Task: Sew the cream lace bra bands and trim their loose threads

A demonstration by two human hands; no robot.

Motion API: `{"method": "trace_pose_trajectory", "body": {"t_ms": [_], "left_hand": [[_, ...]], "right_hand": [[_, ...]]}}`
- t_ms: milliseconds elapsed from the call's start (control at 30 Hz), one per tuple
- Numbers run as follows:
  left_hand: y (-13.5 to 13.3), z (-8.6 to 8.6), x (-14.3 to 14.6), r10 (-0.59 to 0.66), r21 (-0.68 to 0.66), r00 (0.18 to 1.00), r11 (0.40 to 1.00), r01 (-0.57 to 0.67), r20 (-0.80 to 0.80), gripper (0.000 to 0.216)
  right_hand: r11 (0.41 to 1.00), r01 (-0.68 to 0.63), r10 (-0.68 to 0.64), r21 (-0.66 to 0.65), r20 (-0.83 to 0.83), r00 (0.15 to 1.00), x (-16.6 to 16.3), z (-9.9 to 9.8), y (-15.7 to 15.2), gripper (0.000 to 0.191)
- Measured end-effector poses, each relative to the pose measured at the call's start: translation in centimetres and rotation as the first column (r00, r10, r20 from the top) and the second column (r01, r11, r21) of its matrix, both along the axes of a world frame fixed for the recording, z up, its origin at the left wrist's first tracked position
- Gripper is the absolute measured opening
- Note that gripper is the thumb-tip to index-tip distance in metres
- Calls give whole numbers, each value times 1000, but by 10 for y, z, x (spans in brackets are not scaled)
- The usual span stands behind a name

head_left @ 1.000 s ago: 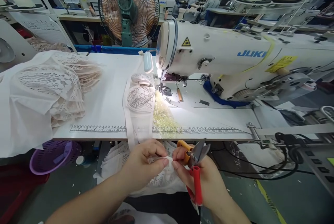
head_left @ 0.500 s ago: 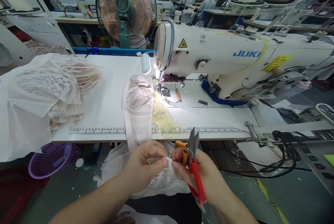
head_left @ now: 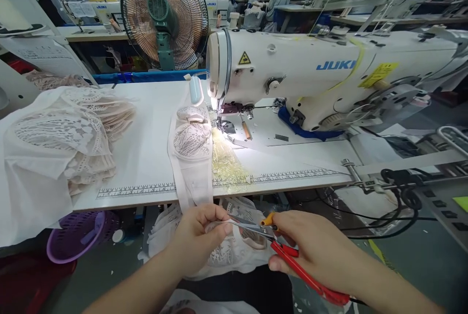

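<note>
My left hand (head_left: 197, 238) pinches the edge of a white lace garment (head_left: 226, 253) between thumb and fingertips, just below the table's front edge. The rest of that garment hangs over my lap. My right hand (head_left: 318, 243) is closed around scissors (head_left: 303, 275) with red and orange handles. Their blades point left, reaching the pinched edge at my left fingertips; whether they touch the fabric I cannot tell. Beyond my hands, a white lace bra piece (head_left: 192, 146) lies on the table, extending from near the needle to the front edge.
A white JUKI sewing machine (head_left: 288, 65) stands on the white table (head_left: 146, 158). Stacked lace pieces (head_left: 54, 133) overhang the table's left side. Yellowish scraps (head_left: 226, 158) lie by the needle. A purple basket (head_left: 62, 248) stands below, a fan (head_left: 164, 16) behind. People sit farther back.
The scissors have swung from upright in my right hand to pointing left at the pinched edge. My right hand has moved right, its fingers leaving the fabric. The left hand keeps its pinch.
</note>
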State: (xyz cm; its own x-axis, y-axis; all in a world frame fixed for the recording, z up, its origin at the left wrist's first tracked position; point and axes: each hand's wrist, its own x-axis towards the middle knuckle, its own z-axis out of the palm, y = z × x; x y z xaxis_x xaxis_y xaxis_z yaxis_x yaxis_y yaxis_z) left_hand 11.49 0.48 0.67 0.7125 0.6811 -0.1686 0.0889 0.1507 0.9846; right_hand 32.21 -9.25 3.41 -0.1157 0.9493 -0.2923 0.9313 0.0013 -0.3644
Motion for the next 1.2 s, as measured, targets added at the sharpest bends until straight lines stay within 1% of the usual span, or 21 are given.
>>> {"method": "trace_pose_trajectory", "body": {"t_ms": [100,200,400,533,767,933,1067,1200], "left_hand": [[0,-1,0,20,8,1000,1000,-20,-15,16],[0,-2,-2,15,22,1000,1000,-14,-23,17],[1,-2,-3,3,15,999,1000,-2,-36,20],[1,-1,-1,14,19,1000,1000,-14,-19,21],[2,-1,-1,-16,42,1000,999,16,-1,20],[2,-2,-1,-19,1,1000,1000,19,13,17],[2,-2,0,-17,-20,1000,1000,17,12,19],[2,-1,0,-23,-18,1000,1000,23,15,18]], "right_hand": [[1000,0,0,-6,46,999,1,3,-2,39],[1000,20,-19,-20,69,997,1,5,-5,40],[991,75,-71,-112,44,997,-1,9,-7,37],[992,84,-81,-94,29,996,-1,8,-9,37],[992,92,-91,-87,7,996,-3,11,-9,32],[993,86,-89,-78,-45,995,-3,11,-11,27],[988,93,-101,-121,-55,993,-3,9,-10,24],[991,86,-91,-100,-56,994,-2,6,-10,26]]}}
